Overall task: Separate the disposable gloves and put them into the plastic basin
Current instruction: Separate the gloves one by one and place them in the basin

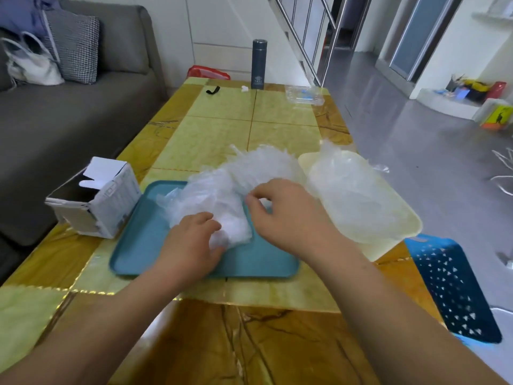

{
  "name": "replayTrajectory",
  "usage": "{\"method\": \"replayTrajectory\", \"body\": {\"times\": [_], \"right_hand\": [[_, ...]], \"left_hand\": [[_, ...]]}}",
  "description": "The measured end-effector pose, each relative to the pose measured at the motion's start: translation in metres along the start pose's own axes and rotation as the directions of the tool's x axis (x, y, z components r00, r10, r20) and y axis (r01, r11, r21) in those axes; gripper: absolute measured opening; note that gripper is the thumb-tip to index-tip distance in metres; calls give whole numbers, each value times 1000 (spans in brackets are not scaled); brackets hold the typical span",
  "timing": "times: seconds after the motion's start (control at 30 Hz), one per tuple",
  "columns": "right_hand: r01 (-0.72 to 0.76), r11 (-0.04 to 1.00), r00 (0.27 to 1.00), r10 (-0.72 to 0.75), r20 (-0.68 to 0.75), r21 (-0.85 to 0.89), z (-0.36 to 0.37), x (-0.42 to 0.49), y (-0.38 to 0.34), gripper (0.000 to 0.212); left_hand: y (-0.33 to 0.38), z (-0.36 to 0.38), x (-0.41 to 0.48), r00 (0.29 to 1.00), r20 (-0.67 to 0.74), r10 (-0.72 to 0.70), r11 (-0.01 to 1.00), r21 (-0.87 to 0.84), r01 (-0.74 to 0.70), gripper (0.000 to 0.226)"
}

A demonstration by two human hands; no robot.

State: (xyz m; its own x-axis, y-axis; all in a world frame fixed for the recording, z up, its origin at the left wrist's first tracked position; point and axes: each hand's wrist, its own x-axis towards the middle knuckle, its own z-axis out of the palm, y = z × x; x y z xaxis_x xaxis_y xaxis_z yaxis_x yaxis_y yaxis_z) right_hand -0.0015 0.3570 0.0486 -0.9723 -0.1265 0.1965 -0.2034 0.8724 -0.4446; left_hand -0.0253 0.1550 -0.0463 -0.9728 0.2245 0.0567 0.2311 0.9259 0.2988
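Observation:
A heap of clear disposable gloves lies on a blue tray in the middle of the table. My left hand presses and grips the near end of the heap. My right hand pinches a glove at the heap's right side with thumb and fingers. To the right stands a cream plastic basin with several loose clear gloves inside it.
An open white cardboard box sits left of the tray. A dark flask, a clear plastic container and a black clip are at the table's far end. A blue perforated stool stands right of the table, a grey sofa left.

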Motion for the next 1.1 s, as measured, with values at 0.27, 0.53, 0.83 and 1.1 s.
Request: {"method": "replayTrajectory", "body": {"times": [0.27,0.53,0.83,1.1], "right_hand": [[-221,945,963,171,209,243,88,-13,30,32],[-171,888,976,95,195,427,77,-20,34,99],[-176,706,983,83,166,686,42,-25,13,15],[-422,631,906,270,326,651,45,-27,20,25]], "left_hand": [[-32,21,9,995,-51,80,995,-60,-83,18],[-20,-5,2,968,-244,64,939,-313,-142,13],[7,-56,-20,947,312,74,224,-931,289,13],[-10,-40,-5,942,310,-129,299,-893,335,22]]}}
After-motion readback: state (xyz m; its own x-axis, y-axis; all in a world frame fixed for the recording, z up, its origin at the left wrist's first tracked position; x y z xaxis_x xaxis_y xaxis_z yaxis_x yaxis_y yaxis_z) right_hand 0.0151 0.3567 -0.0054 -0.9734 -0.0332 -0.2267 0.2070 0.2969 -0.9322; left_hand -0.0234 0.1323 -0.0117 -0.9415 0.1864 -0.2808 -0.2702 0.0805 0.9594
